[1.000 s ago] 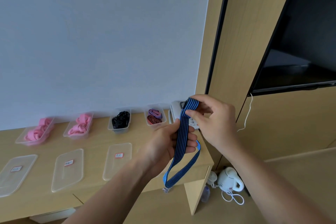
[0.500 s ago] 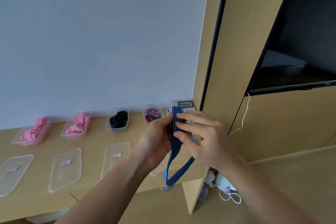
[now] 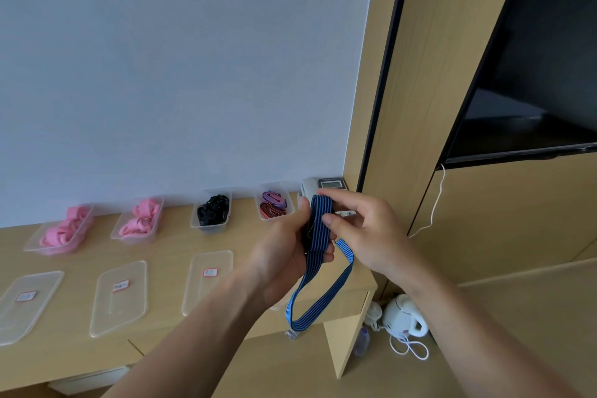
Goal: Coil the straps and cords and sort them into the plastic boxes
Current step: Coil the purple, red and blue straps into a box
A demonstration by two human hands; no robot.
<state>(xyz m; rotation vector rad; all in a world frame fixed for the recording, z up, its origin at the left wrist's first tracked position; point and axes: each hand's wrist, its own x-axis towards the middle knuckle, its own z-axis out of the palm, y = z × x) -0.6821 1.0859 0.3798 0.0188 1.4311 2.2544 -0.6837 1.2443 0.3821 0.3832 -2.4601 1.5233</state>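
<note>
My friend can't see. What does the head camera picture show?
Two hands hold a blue striped strap: the left hand grips the coil, the right hand pinches it, and a loop hangs down. On a wooden table, four plastic boxes hold more straps.

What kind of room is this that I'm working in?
Probably a hotel room or small apartment: a wall-mounted television, a telephone at the back of the built-in wooden desk, and a white electric kettle on the floor beside it.

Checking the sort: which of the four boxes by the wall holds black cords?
The third box from the left. The two left of it hold pink straps; the one on its right holds purple and red straps.
</note>
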